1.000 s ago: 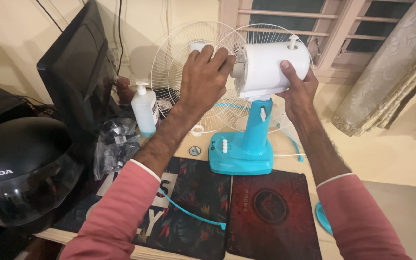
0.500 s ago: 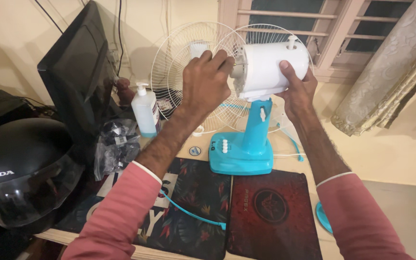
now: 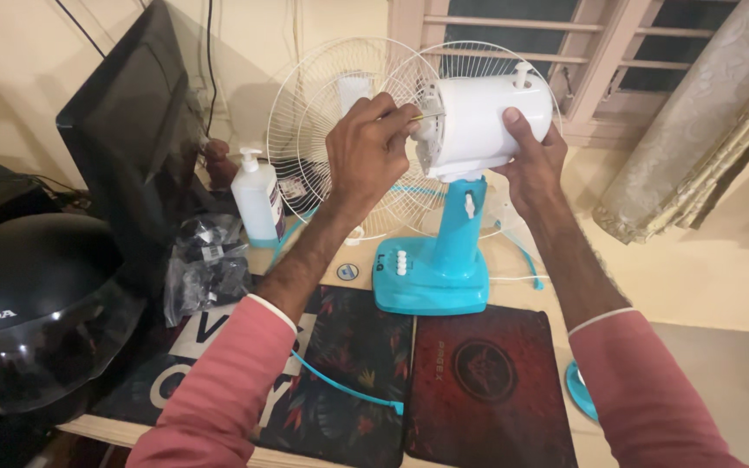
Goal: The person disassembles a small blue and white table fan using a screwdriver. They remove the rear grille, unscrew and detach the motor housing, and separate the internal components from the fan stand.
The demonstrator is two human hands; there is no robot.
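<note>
Behind the white motor housing (image 3: 489,121), the right hand (image 3: 532,165) gripped it, while the left hand (image 3: 367,152) pinched a thin pin (image 3: 426,116) at the wire guard (image 3: 322,130).

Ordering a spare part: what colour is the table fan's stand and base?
Light blue stand and base, under a white motor housing; the head view shows it clearly.

Both arms wear long pinkish-red sleeves, each ending in a thin white cuff edge partway up the forearm. The left sleeve (image 3: 218,390) and right sleeve (image 3: 643,390) are plain knit fabric. The left hand (image 3: 366,152) and right hand (image 3: 532,165) are bare, without rings or a watch.
</note>
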